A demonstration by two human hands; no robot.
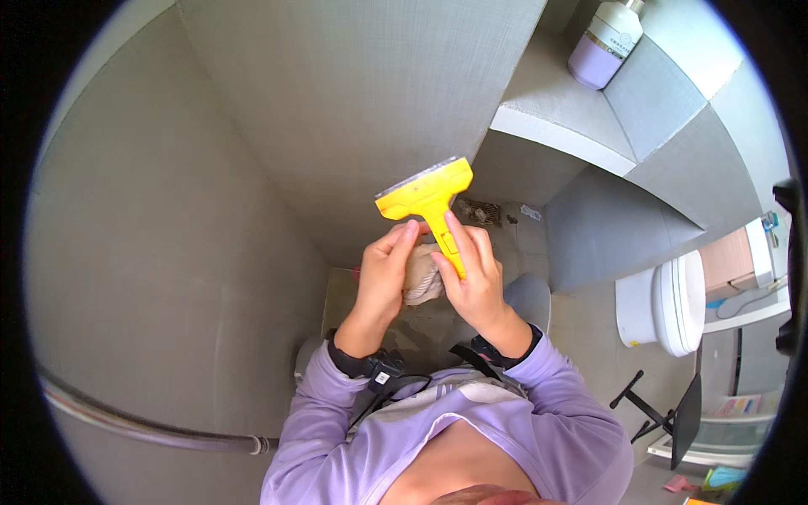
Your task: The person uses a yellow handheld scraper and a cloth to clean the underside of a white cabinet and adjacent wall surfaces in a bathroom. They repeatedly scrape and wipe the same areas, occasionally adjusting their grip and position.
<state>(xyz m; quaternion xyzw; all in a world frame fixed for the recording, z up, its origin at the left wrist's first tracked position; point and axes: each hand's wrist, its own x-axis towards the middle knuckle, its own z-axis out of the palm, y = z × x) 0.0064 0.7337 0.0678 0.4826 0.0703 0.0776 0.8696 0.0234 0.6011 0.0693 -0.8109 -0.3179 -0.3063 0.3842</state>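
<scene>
My right hand [475, 271] grips the handle of a yellow plastic scraper [424, 191], whose wide blade edge points up and away from me. Close beside it, my left hand [384, 268] holds a crumpled beige cloth [421, 278] between the two hands. The fingers of the right hand also lie near the cloth; whether they touch it I cannot tell. Part of the cloth is hidden behind the fingers.
Grey tiled walls [252, 189] rise at the left and ahead. A pump bottle [600, 53] stands on a tiled ledge [568, 136] at the upper right. Below are a floor drain [483, 213] with debris, a white toilet [669, 306] and a black folding stool [685, 420]. A pipe [158, 429] runs lower left.
</scene>
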